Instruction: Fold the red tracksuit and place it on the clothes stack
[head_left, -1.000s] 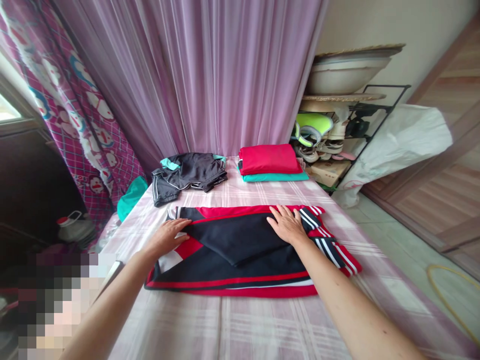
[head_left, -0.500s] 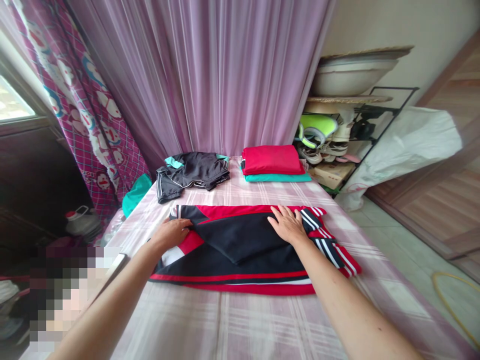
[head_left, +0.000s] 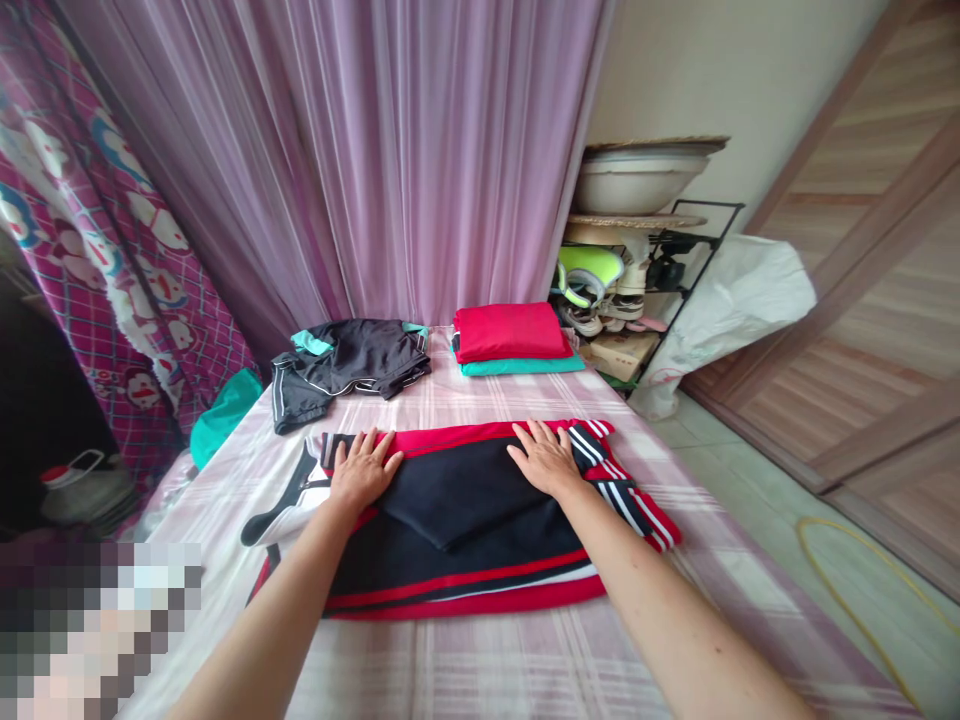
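Observation:
A black and red jacket [head_left: 450, 490] with white stripes lies folded lengthwise on the plaid bed sheet [head_left: 450, 665]. Its striped cuffs and hem point right, and its white and black collar end spreads out at the left. My left hand [head_left: 364, 470] rests flat on the jacket near the collar end, fingers spread. On the far right part, close to the striped cuffs, my right hand [head_left: 546, 460] presses flat with its fingers apart. Neither hand grips the cloth. My left forearm hides some of the jacket's near left portion.
Behind the jacket, a dark crumpled garment [head_left: 352, 360] lies on the left. A folded red garment [head_left: 510, 332] sits on a teal one [head_left: 525, 367] at the back right. Beyond the bed stand a shoe rack [head_left: 682, 290] and a white sack [head_left: 739, 300]. Purple curtains [head_left: 420, 150] hang behind.
My left hand has shifted onto the jacket's upper left part and lies flatter; the collar end now shows spread out at the left. My right hand stays in place. The view has turned right.

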